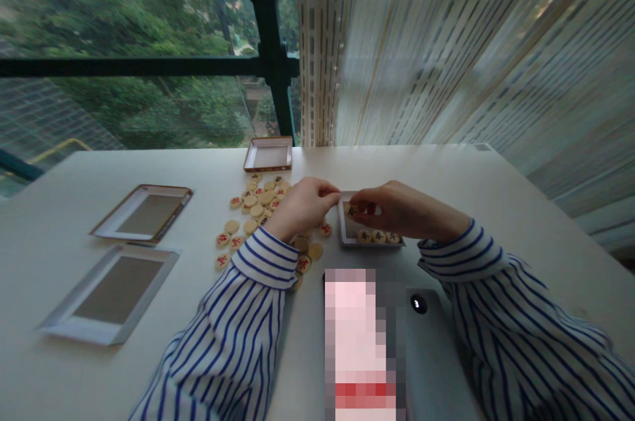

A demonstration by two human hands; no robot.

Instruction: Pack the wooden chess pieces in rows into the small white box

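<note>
A small white tray [344, 228] sits at the table's middle with a few round wooden game pieces [378, 236] lined along its near edge. My right hand [401, 209] reaches over this tray, fingers pinched on one wooden piece [352, 210] at its far left corner. My left hand [303, 206] is curled beside the tray's left edge, fingertips touching the rim near that piece; whether it holds anything is hidden. A loose heap of wooden discs [260, 206] with red and dark markings lies left of and under my left hand.
Three more shallow trays lie on the white table [496, 209]: one far centre [268, 154], two at left [143, 212] [112, 292]. A grey device with a dark button [419, 305] and a blurred-out patch sit near me. Window and striped curtain lie behind.
</note>
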